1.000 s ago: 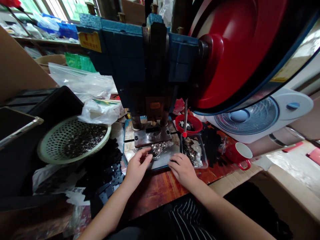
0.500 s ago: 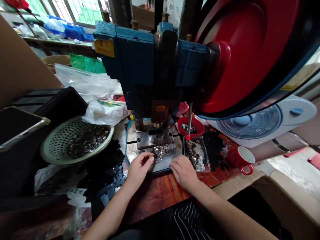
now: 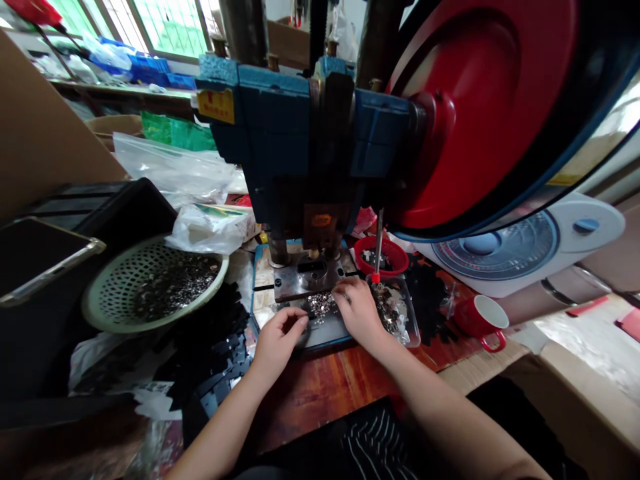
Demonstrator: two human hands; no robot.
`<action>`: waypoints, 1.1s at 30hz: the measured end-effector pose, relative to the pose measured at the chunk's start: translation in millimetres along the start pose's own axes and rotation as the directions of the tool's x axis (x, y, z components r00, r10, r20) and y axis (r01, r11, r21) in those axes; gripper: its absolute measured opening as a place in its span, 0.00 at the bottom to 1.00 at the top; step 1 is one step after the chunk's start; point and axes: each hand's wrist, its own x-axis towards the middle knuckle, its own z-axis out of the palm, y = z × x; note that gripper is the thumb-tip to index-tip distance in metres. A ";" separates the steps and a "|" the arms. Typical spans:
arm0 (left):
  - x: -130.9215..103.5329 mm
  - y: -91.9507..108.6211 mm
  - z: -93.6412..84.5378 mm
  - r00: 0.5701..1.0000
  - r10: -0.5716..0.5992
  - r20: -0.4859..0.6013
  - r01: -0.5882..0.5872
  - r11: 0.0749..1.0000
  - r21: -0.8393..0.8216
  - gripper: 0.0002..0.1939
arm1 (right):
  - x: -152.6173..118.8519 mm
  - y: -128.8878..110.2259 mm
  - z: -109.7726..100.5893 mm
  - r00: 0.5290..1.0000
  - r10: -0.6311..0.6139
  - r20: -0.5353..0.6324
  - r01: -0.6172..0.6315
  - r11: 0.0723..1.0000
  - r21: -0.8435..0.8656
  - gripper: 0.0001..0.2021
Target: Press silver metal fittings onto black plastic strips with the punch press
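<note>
Small shiny metal pieces (image 3: 320, 305) lie heaped on the flat plate (image 3: 327, 335) at the foot of a blue press (image 3: 273, 113). At the heap's left edge is my left hand (image 3: 280, 339), thumb and fingers closed in a pinch; what sits between the tips is too small to make out. My right hand (image 3: 361, 312) reaches over the heap's right side, fingers bent and drawn together, their tips by the pieces and the metal die block (image 3: 295, 283). Whatever it holds is hidden.
A pale green basket (image 3: 95, 303) of small metal parts stands left, near black flat pieces (image 3: 220, 367). On the right are a clear tray (image 3: 414, 327), a red bowl (image 3: 400, 265), a red mug (image 3: 470, 319) and a fan (image 3: 500, 247). The red flywheel (image 3: 480, 120) overhangs.
My right hand has moved forward and slightly left, from the plate's front right to the heap and die block, its fingers curling more. My left hand stays nearly in place.
</note>
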 end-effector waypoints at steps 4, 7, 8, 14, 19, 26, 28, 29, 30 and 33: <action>0.4 0.9 -1.7 1.000 -0.005 0.004 0.005 1.000 0.002 0.15 | 56.6 -2.4 23.3 0.997 0.033 -0.068 -0.028 0.997 0.069 0.08; -0.6 1.6 -3.1 1.000 -0.002 0.007 0.002 1.000 0.019 0.15 | 74.5 -4.6 38.8 0.998 0.042 -0.050 -0.043 0.999 -0.009 0.07; -0.9 1.7 -3.4 1.000 0.002 0.007 -0.002 1.000 0.022 0.15 | 75.7 -5.5 42.0 0.999 0.031 -0.041 -0.032 0.999 -0.039 0.07; 0.0 3.8 -2.9 1.000 -0.016 -0.004 0.016 1.000 -0.026 0.14 | 63.6 -8.3 40.0 0.996 -0.084 -0.029 0.079 0.989 -0.127 0.06; 13.3 13.5 -9.0 0.999 -0.031 -0.041 0.028 0.998 -0.057 0.15 | 55.6 -11.6 29.0 0.986 -0.162 0.026 0.164 0.968 -0.192 0.10; 54.0 38.6 -26.6 0.988 0.089 -0.129 -0.078 0.994 0.082 0.14 | 52.7 -19.4 22.7 0.984 -0.158 0.080 0.174 0.950 -0.258 0.13; 63.3 40.9 -28.0 0.983 0.106 -0.148 -0.086 0.987 0.137 0.14 | 51.4 -19.8 22.2 0.982 -0.168 0.086 0.186 0.943 -0.275 0.13; 66.9 41.2 -28.0 0.981 0.112 -0.158 -0.086 0.983 0.160 0.14 | 50.6 -19.8 21.9 0.981 -0.175 0.085 0.192 0.941 -0.278 0.13; 69.8 41.2 -27.7 0.979 0.116 -0.166 -0.086 0.980 0.178 0.15 | 49.9 -19.7 21.5 0.980 -0.180 0.082 0.196 0.940 -0.279 0.14; 75.7 41.9 -25.2 0.974 0.139 -0.180 -0.097 0.970 0.223 0.14 | 49.2 -19.0 21.3 0.982 -0.173 0.074 0.187 0.947 -0.263 0.14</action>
